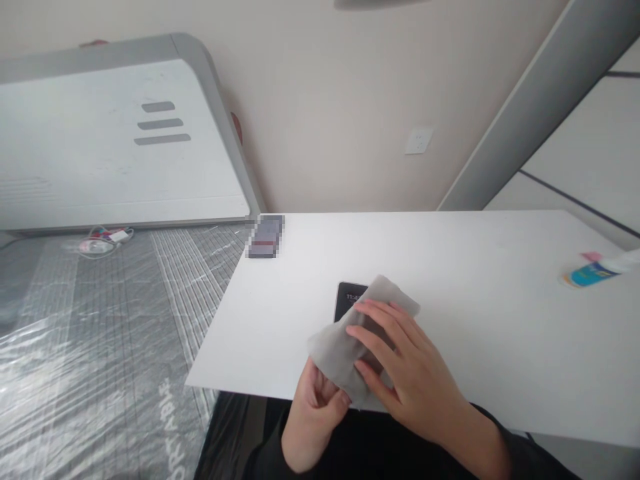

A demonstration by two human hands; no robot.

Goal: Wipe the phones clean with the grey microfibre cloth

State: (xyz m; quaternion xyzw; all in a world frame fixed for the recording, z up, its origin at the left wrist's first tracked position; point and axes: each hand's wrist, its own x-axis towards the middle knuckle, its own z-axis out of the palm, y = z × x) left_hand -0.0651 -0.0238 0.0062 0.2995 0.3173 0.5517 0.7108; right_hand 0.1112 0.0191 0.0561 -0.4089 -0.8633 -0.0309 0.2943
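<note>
A smartphone (pixel 347 297) with a dark lit screen shows a clock at its top left. A light grey cloth (pixel 335 350) covers most of it, so its lower part is hidden. My right hand (pixel 410 363) rests over the cloth from the right, its fingers spread and slightly bent. From below, my left hand (pixel 315 413) is closed at the cloth's lower left edge, thumb curled in. Its fingertips are partly under the cloth, and I cannot tell whether they grip the phone or the fabric.
The white table (pixel 475 267) stands against a wall. A blurred, pixelated flat object (pixel 266 237) lies at its far left corner. A blue and white bottle (pixel 595 273) is at the right. To the left, a plastic-covered mattress (pixel 115 333) holds a coiled cable (pixel 107 240).
</note>
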